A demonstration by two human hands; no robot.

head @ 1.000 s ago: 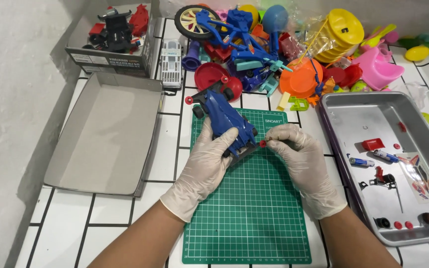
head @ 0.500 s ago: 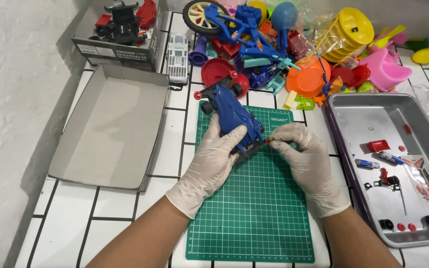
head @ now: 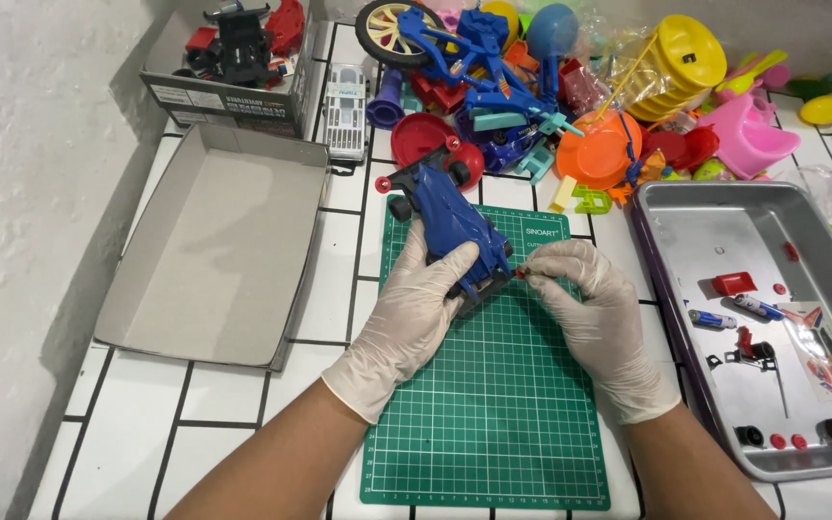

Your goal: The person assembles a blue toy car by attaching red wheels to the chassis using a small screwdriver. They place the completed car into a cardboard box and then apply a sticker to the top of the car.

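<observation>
A blue toy race car (head: 445,217) with black wheels and small red rollers lies on the green cutting mat (head: 488,414), nose pointing up-left. My left hand (head: 416,318), in a white glove, grips the car's rear from the left. My right hand (head: 585,303), also gloved, pinches a tiny red part (head: 520,274) at the car's right rear corner.
A metal tray (head: 772,221) on the right holds batteries, small red parts and stickers. An empty grey cardboard lid (head: 214,250) lies to the left, with a box of toy parts (head: 233,48) behind it. A heap of colourful plastic toys (head: 570,87) fills the back.
The view has shifted a little, so everything sits slightly lower in frame. Both hands stay on the car's rear; my right fingers keep working at its right rear corner.
</observation>
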